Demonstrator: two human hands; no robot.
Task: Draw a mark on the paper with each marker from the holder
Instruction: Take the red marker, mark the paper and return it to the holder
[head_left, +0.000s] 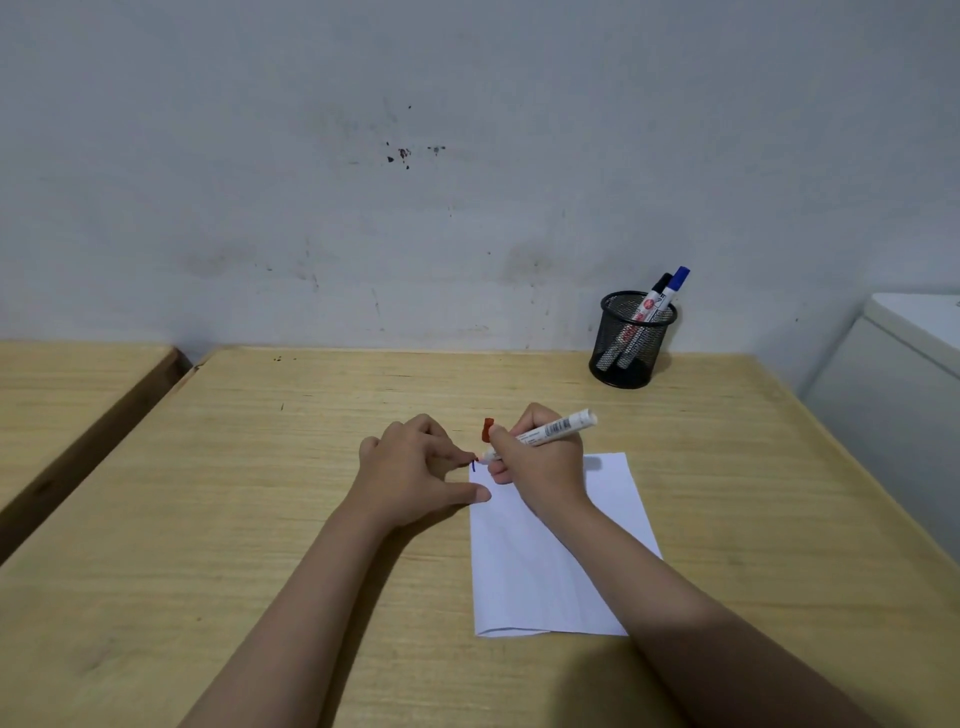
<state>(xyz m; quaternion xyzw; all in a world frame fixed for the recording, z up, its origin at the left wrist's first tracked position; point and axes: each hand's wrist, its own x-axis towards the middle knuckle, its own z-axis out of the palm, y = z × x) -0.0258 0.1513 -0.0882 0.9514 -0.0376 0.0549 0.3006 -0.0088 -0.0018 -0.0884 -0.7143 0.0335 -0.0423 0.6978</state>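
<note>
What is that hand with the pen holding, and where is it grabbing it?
The right hand grips an uncapped red marker around the lower barrel, near the tip. Its red cap sits by the same hand's fingers. The left hand holds nothing visible.

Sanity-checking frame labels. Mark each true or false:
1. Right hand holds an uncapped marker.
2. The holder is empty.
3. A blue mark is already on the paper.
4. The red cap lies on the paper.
1. True: the right hand holds the marker, tip down at the paper.
2. False: the mesh holder has two markers, a blue-capped marker and a black-capped marker.
3. True: a short blue mark sits near the top left corner.
4. False: the red cap is on the table, beyond the paper, behind the right hand.
</note>
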